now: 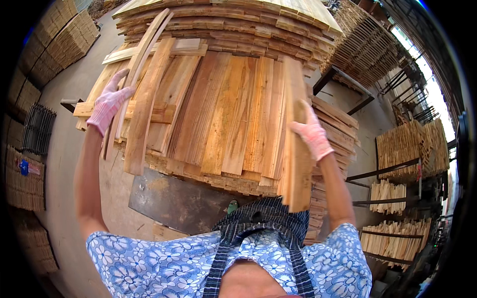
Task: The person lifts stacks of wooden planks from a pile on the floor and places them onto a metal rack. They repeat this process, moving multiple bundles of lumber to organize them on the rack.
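Both my hands wear pinkish-white gloves. My left hand (112, 102) closes round the edges of narrow wooden slats (144, 47), which stand tilted above the stack's left side. A wider plank (147, 111) rests just right of them, across two short cross pieces (164, 113). At the stack's right edge, my right hand (313, 133) grips a long plank (297, 164) by its side, its near end reaching toward my apron. Between my hands a layer of planks (223, 114) lies side by side, with yellow-brown and reddish grain. My left fingertips are partly hidden behind the slats.
A taller stack of planks (233, 27) rises behind the work pile, and another pile (335, 124) stands to its right. Dark metal bars (348, 94) stick out at the right. A dark metal plate (174, 198) lies below the near edge. Wood stacks (407, 149) line the right.
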`<action>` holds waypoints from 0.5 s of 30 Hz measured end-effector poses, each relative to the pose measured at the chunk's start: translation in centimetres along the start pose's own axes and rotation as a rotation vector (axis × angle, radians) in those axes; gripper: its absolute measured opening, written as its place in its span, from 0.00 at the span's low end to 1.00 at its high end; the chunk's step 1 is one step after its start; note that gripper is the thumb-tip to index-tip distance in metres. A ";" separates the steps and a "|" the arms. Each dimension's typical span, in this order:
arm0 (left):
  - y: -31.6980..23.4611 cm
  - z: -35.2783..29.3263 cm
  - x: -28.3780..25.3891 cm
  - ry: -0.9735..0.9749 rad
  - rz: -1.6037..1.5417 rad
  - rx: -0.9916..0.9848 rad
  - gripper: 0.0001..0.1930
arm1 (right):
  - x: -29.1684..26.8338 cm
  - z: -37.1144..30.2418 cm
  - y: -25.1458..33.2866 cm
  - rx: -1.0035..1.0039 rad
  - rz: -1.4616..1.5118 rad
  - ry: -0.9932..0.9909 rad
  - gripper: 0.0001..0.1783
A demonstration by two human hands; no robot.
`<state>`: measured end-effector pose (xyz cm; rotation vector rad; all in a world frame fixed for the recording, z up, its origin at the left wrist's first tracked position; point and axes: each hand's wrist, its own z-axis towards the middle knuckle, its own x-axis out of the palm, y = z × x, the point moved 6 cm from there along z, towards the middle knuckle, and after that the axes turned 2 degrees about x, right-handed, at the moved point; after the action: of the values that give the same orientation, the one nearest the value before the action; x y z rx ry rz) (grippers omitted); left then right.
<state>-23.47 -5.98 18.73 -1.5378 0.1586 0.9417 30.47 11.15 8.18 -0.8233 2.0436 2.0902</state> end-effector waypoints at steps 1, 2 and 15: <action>-2.0 -1.7 1.6 0.066 -0.076 -0.013 0.39 | -3.1 0.8 -3.6 0.071 -0.111 -0.051 0.53; -3.3 -2.2 3.4 0.143 -0.170 -0.026 0.40 | -6.4 2.5 -7.2 0.075 -0.180 -0.135 0.55; -9.1 -9.0 25.2 0.654 -0.825 -0.270 0.48 | -1.9 7.8 -5.8 0.285 -1.157 -0.185 0.39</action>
<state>2.65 -1.46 8.97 -1.8815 -0.1479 -0.2131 32.24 19.70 3.42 -1.2559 1.1878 1.1336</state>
